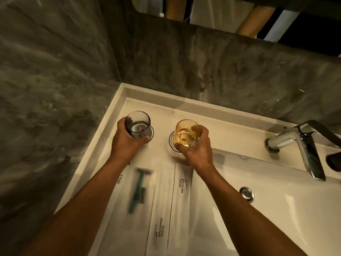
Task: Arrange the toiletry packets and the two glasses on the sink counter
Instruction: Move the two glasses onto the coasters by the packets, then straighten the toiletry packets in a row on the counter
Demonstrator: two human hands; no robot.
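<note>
head view | left hand (127,143) wrapped around a smoky grey clear glass tumbler (138,124) at 11 o'clock on the white sink counter (221,124) | right hand (195,146) clasped an amber clear glass tumbler (186,133) at 12 o'clock, over a round scalloped coaster (171,140) | white toiletry packets lay at 6 o'clock: razor packet (140,189), two "BRUSHING TEETH" packets (161,218) (182,182) side by side | chrome tap (295,143) at 3 o'clock

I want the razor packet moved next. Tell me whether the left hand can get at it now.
Probably not yet: the left hand is wrapped around the grey glass. The razor packet lies uncovered just below its wrist.
</note>
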